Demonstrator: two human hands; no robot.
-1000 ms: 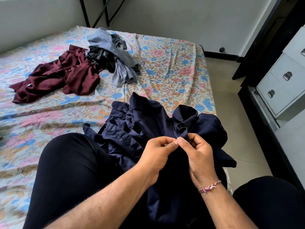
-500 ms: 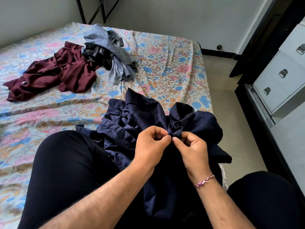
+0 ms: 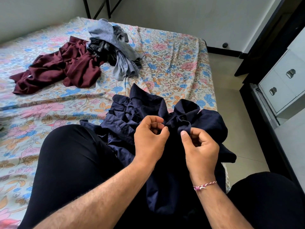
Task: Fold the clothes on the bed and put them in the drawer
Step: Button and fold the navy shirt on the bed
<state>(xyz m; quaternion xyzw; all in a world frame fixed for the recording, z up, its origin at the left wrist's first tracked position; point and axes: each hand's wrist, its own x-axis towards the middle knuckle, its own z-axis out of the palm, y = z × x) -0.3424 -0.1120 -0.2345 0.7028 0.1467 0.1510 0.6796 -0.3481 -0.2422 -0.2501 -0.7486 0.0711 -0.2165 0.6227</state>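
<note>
My left hand [image 3: 151,139] and right hand [image 3: 200,146] sit low in the frame's centre, fingers curled, each pinching the placket of the navy shirt [image 3: 194,123] bunched across my lap at the edge of the bed [image 3: 173,63]. A maroon garment [image 3: 62,68] and a grey pile [image 3: 115,48] lie at upper left. The white drawers [image 3: 283,83] stand at the right edge, closed.

Crumpled navy shirt [image 3: 165,113] on lap, maroon garment [image 3: 57,70] and grey pile [image 3: 115,52] on bed
</note>
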